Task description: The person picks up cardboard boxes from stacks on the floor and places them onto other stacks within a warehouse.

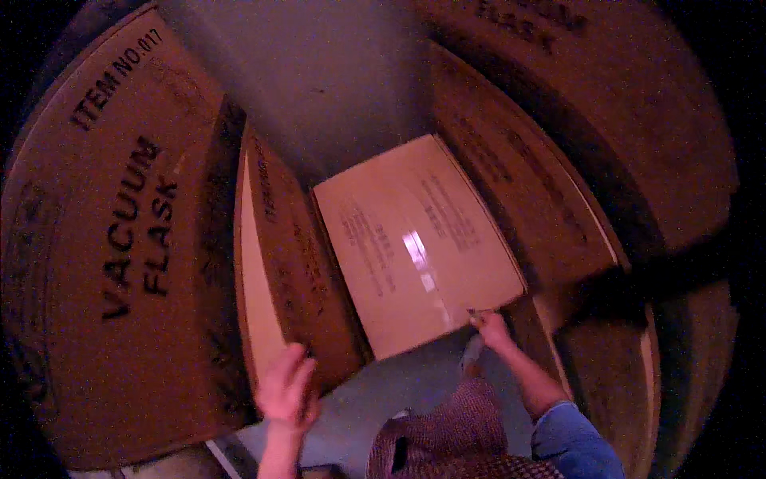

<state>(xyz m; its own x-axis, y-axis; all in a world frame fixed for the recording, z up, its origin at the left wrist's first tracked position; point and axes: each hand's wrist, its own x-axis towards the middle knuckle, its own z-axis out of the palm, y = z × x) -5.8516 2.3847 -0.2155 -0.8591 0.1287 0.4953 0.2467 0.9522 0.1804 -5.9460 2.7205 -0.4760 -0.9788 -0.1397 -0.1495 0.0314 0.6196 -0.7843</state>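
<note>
A cardboard carton [407,311] lies low in front of me, its flaps facing up and a strip of shiny tape [416,249] along the middle. At its near right edge, my right hand [492,329] is closed round a small dark pointed object [472,314], whose kind I cannot make out. The tip of that object is close to the carton's top. My left hand [289,391] has its fingers stretched out, with nothing seen in it. It is beside the left-hand carton [299,271]; whether it touches it I cannot tell.
Large printed cartons [72,263] rise on the left, and more cartons [511,160] stack up on the right. A grey wall [319,88] stands behind the middle carton. Grey floor [391,379] shows at my feet. The light is dim.
</note>
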